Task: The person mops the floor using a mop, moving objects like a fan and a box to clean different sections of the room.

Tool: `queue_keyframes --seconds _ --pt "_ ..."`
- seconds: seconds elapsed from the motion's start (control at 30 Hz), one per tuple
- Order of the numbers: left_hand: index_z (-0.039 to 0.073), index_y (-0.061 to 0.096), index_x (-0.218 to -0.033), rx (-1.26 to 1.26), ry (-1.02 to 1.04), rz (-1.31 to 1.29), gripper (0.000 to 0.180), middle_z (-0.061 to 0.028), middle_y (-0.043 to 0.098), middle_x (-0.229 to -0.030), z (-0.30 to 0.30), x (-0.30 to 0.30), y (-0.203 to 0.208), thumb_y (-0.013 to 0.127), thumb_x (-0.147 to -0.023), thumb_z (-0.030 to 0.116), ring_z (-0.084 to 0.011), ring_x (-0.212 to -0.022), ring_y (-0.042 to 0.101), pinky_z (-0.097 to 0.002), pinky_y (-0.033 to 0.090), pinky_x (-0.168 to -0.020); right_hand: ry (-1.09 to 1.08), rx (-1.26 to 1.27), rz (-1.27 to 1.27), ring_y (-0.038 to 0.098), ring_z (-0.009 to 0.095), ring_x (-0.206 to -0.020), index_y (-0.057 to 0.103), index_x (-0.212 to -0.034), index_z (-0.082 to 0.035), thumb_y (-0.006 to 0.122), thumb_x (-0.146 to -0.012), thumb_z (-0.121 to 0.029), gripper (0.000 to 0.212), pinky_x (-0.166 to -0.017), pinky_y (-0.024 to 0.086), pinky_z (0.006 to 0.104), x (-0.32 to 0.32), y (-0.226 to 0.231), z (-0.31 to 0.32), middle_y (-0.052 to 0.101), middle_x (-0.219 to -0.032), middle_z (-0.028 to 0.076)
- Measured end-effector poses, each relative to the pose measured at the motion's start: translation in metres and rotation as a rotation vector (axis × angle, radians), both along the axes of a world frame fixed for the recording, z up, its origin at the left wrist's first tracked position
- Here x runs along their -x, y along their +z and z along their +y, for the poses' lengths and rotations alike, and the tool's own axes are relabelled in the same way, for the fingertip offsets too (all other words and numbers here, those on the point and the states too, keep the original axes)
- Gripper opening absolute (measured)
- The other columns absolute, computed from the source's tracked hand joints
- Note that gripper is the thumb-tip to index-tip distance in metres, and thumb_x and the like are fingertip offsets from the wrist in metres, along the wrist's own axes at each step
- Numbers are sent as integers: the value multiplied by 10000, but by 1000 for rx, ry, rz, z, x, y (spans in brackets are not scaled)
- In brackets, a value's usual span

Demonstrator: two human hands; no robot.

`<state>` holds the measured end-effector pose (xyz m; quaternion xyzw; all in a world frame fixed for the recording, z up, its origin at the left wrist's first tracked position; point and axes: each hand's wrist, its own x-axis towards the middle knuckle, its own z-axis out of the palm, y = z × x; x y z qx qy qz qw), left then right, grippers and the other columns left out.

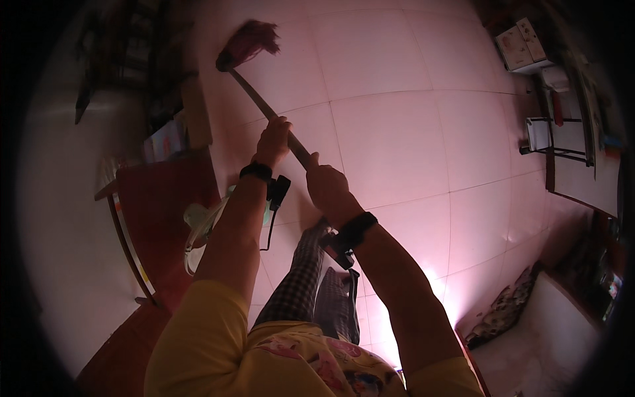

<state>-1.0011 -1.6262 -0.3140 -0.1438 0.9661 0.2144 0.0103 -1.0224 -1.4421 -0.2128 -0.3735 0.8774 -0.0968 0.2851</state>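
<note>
A mop with a long handle [250, 90] runs diagonally from my hands toward the far left of the floor. Its dark reddish string head [254, 43] lies at the far end, spread on the tiles. My left hand [273, 141] is closed round the handle partway down, nearer the mop head. Behind it, closer to my body, my right hand [329, 188] grips the upper end of the same handle. Dark bands with small devices are strapped to both wrists.
Pale floor tiles [390, 142] stretch ahead. On the left stand a dark red piece of furniture [162, 212] and a cardboard box [196, 112]. Boxes [521, 43] and a metal-framed rack [562, 152] line the right side. A patterned cloth-like thing [506, 311] lies at lower right.
</note>
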Motion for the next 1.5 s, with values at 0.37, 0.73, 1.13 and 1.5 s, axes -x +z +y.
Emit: queue_keyframes --seconds 0.37,0.73,1.13,1.5 --pt "88 543 -803 134 -145 205 125 -90 543 -935 164 -36 -22 530 -685 49 -309 -1035 478 -398 426 -827 32 -111 137 590 268 -542 400 -1177 24 482 -792 -62 403 -471 485 349 -51 86 225 565 -640 128" --pt "112 581 -808 -195 -944 -209 121 -78 569 -852 438 -183 28 555 -690 106 -268 -898 538 -413 391 -802 -387 -580 -83 596 318 -563 416 -841 -42 562 -726 -85 191 -525 483 417 -301 219 479 569 -579 120" --pt "121 608 -749 -329 -1709 -545 154 -80 632 -769 683 -369 89 672 -610 105 -286 -798 607 -392 494 -697 -962 -753 -186 593 377 -636 520 -904 -53 564 -748 -172 201 -565 463 462 -588 365 572 577 -650 210" --pt "107 568 -713 -702 -1566 -83 176 -68 599 -777 751 -396 179 689 -603 171 -269 -831 580 -458 408 -840 -1153 -849 54 594 362 -649 548 -912 -90 585 -718 -160 209 -585 474 448 -588 459 592 590 -663 170"
